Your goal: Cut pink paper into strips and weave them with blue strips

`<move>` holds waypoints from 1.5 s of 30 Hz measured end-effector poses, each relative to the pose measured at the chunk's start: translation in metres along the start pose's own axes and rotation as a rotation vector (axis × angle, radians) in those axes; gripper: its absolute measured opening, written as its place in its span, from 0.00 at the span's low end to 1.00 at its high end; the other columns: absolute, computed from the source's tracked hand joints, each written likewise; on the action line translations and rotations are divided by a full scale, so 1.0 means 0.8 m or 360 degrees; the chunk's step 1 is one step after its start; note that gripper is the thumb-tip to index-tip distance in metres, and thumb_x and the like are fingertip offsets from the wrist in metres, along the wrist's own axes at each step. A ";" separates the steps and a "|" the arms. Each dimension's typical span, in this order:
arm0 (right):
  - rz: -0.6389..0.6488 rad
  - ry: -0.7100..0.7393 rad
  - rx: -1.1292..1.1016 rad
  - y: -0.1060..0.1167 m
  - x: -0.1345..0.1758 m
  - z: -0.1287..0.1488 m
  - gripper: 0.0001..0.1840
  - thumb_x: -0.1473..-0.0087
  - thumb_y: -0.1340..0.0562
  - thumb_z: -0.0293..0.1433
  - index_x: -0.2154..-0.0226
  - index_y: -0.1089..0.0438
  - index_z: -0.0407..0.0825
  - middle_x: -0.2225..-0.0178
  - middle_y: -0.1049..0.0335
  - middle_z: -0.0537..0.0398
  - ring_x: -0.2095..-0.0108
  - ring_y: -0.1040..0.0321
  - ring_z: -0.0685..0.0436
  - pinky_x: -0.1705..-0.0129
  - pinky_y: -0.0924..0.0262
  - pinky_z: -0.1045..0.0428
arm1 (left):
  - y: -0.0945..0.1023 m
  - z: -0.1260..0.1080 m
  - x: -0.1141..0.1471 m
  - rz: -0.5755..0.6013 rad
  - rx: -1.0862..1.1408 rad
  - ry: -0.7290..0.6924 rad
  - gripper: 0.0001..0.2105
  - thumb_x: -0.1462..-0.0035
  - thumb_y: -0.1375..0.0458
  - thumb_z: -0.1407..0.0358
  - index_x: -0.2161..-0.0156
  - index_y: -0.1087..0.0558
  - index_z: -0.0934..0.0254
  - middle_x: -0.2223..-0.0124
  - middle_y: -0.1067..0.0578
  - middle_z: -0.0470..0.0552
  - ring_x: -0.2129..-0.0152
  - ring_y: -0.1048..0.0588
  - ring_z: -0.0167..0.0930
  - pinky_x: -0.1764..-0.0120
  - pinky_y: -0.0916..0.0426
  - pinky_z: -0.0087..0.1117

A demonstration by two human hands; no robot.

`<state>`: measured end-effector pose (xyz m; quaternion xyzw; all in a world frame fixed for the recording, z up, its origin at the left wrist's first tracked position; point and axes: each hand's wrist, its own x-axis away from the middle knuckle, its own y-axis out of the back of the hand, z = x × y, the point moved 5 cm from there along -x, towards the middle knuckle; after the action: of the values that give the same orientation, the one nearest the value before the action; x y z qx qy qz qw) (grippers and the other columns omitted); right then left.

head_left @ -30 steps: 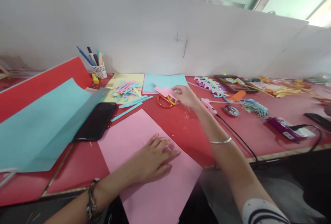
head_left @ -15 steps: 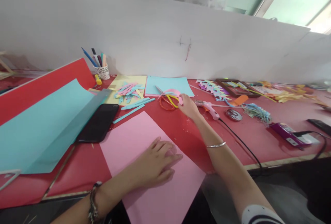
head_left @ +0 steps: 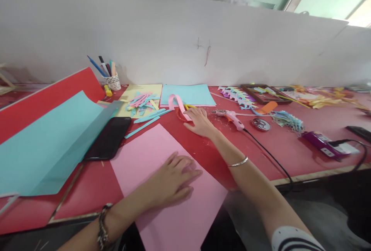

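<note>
My left hand lies flat with its fingers spread on a pink paper sheet, which reaches over the table's front edge. Farther forward, my right hand is open, palm down, with its thumb apart from the fingers. At its fingertips is a curled pink paper strip, arched up from the table. Scissors with a red handle loop and a yellow one lie partly hidden under the strip and fingers. A pink glue gun rests to the right of this hand.
Blue paper strips and a black phone lie left of the pink sheet. Behind are paper scraps, a blue sheet and a pen cup. At right, a purple power strip sits near the edge.
My right hand has moved left and down over the scissors, its fingers loosening from the pink strip, which now stands in an arch. My left hand stays on the pink sheet.
</note>
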<state>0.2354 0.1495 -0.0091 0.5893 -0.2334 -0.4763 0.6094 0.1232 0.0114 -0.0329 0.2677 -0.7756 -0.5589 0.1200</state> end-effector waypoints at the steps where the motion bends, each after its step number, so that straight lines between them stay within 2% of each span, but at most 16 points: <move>1: -0.0031 -0.0016 -0.0023 0.003 0.001 -0.001 0.19 0.50 0.46 0.32 0.53 0.37 0.46 0.53 0.38 0.44 0.49 0.47 0.37 0.47 0.56 0.38 | 0.000 -0.001 0.000 0.0014 0.0004 -0.0009 0.19 0.44 0.51 0.62 0.47 0.38 0.56 0.50 0.34 0.53 0.49 0.40 0.36 0.44 0.53 0.49; 3: -0.0040 0.0003 -0.0081 0.005 0.005 -0.003 0.20 0.49 0.50 0.27 0.53 0.37 0.45 0.52 0.38 0.44 0.49 0.47 0.38 0.47 0.54 0.40 | 0.002 -0.003 -0.001 0.0047 0.0014 -0.0048 0.19 0.45 0.50 0.62 0.47 0.38 0.55 0.49 0.34 0.52 0.49 0.39 0.35 0.44 0.53 0.49; 6: 0.0048 0.0130 -0.0158 0.002 0.016 -0.002 0.28 0.54 0.54 0.18 0.52 0.37 0.47 0.50 0.39 0.47 0.48 0.46 0.42 0.48 0.51 0.42 | 0.003 -0.008 -0.002 0.0133 0.0042 -0.0155 0.20 0.47 0.48 0.61 0.47 0.37 0.54 0.48 0.33 0.52 0.49 0.38 0.34 0.43 0.54 0.46; 10: 0.0170 0.0301 -0.0181 0.003 0.043 0.006 0.33 0.59 0.54 0.15 0.50 0.38 0.48 0.47 0.40 0.49 0.46 0.47 0.44 0.46 0.52 0.43 | 0.005 -0.012 -0.002 0.0271 0.0131 -0.0296 0.19 0.45 0.48 0.59 0.47 0.38 0.54 0.46 0.33 0.51 0.47 0.40 0.33 0.42 0.58 0.46; 13: 0.0361 0.0470 -0.0179 0.006 0.074 0.021 0.31 0.57 0.52 0.17 0.49 0.38 0.46 0.45 0.42 0.47 0.45 0.47 0.44 0.44 0.53 0.42 | 0.008 -0.011 -0.002 0.0357 0.0156 -0.0375 0.17 0.43 0.49 0.60 0.48 0.37 0.54 0.43 0.36 0.48 0.44 0.43 0.32 0.41 0.62 0.46; 16: 0.0593 0.0593 -0.0204 0.009 0.108 0.036 0.26 0.52 0.49 0.24 0.48 0.39 0.45 0.44 0.43 0.48 0.42 0.50 0.43 0.42 0.56 0.44 | 0.012 -0.005 -0.001 0.0387 0.0111 -0.0404 0.20 0.44 0.48 0.60 0.46 0.39 0.55 0.42 0.38 0.47 0.43 0.46 0.33 0.41 0.60 0.43; 20: 0.0712 0.0429 -0.0110 0.012 0.142 0.041 0.27 0.47 0.47 0.35 0.44 0.45 0.51 0.40 0.50 0.50 0.40 0.56 0.41 0.42 0.62 0.38 | 0.016 0.001 0.005 0.0336 -0.0025 -0.0321 0.24 0.49 0.43 0.59 0.46 0.38 0.60 0.43 0.37 0.52 0.45 0.42 0.36 0.45 0.49 0.40; 24: 0.0620 0.0280 0.0048 0.011 0.159 0.048 0.29 0.47 0.47 0.45 0.44 0.45 0.52 0.41 0.48 0.47 0.43 0.52 0.37 0.44 0.66 0.32 | 0.014 -0.014 0.015 0.0245 -0.0123 -0.0029 0.29 0.51 0.43 0.53 0.46 0.38 0.65 0.48 0.32 0.57 0.52 0.35 0.39 0.49 0.41 0.41; 27: 0.0506 0.0194 0.0181 0.007 0.163 0.059 0.28 0.46 0.48 0.45 0.46 0.42 0.51 0.47 0.40 0.43 0.49 0.45 0.36 0.47 0.58 0.33 | 0.002 -0.035 0.019 0.0289 -0.0248 0.0215 0.31 0.49 0.48 0.50 0.44 0.40 0.66 0.48 0.31 0.59 0.54 0.33 0.41 0.55 0.36 0.43; 29: 0.0450 0.0157 0.0230 0.004 0.164 0.066 0.25 0.46 0.48 0.43 0.49 0.39 0.49 0.52 0.36 0.42 0.53 0.41 0.37 0.50 0.53 0.35 | -0.006 -0.039 0.019 0.0294 -0.0458 0.0394 0.30 0.49 0.46 0.53 0.44 0.40 0.69 0.48 0.32 0.62 0.55 0.32 0.43 0.57 0.34 0.43; 31: 0.0396 0.0160 0.0219 0.004 0.166 0.070 0.25 0.47 0.47 0.44 0.50 0.38 0.47 0.52 0.36 0.41 0.52 0.41 0.37 0.50 0.52 0.37 | -0.009 -0.033 0.020 0.0249 -0.0636 0.0495 0.27 0.48 0.46 0.58 0.45 0.40 0.69 0.49 0.31 0.63 0.55 0.32 0.43 0.58 0.33 0.42; 34: 0.0346 0.0213 0.0135 0.006 0.171 0.071 0.29 0.49 0.45 0.46 0.51 0.38 0.45 0.46 0.43 0.41 0.46 0.49 0.37 0.46 0.57 0.39 | -0.006 -0.016 0.025 0.0143 -0.0676 0.0455 0.22 0.46 0.48 0.62 0.46 0.38 0.66 0.49 0.31 0.59 0.54 0.32 0.39 0.56 0.34 0.39; 36: 0.0335 0.0218 0.0077 0.008 0.174 0.069 0.29 0.50 0.45 0.47 0.51 0.38 0.46 0.44 0.44 0.43 0.44 0.50 0.39 0.44 0.63 0.39 | -0.001 -0.005 0.031 0.0121 -0.0592 0.0384 0.21 0.45 0.49 0.65 0.46 0.38 0.64 0.48 0.31 0.55 0.53 0.32 0.36 0.52 0.37 0.37; 39: 0.0256 0.0196 0.0052 0.010 0.178 0.071 0.27 0.50 0.46 0.47 0.52 0.37 0.47 0.49 0.37 0.45 0.49 0.42 0.41 0.43 0.72 0.38 | 0.002 -0.002 0.038 0.0175 -0.0482 0.0312 0.22 0.47 0.48 0.63 0.46 0.38 0.63 0.47 0.32 0.54 0.52 0.34 0.37 0.50 0.40 0.41; 42: 0.0086 0.0233 0.0113 0.010 0.185 0.083 0.27 0.51 0.45 0.49 0.54 0.36 0.48 0.54 0.32 0.47 0.55 0.38 0.43 0.44 0.75 0.39 | -0.003 -0.010 0.044 0.0197 -0.0502 0.0349 0.29 0.51 0.45 0.56 0.45 0.39 0.66 0.45 0.34 0.58 0.50 0.36 0.42 0.51 0.40 0.46; 45: -0.0069 0.0246 0.0260 0.007 0.193 0.092 0.25 0.52 0.43 0.49 0.59 0.34 0.48 0.59 0.30 0.49 0.61 0.37 0.44 0.46 0.72 0.42 | -0.010 -0.023 0.049 0.0143 -0.0660 0.0353 0.25 0.49 0.46 0.62 0.45 0.39 0.66 0.47 0.32 0.58 0.51 0.34 0.41 0.53 0.38 0.43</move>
<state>0.2422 -0.0199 -0.0323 0.6770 -0.2109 -0.4219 0.5650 0.1017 -0.0270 -0.0383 0.2623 -0.6374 -0.6675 0.2815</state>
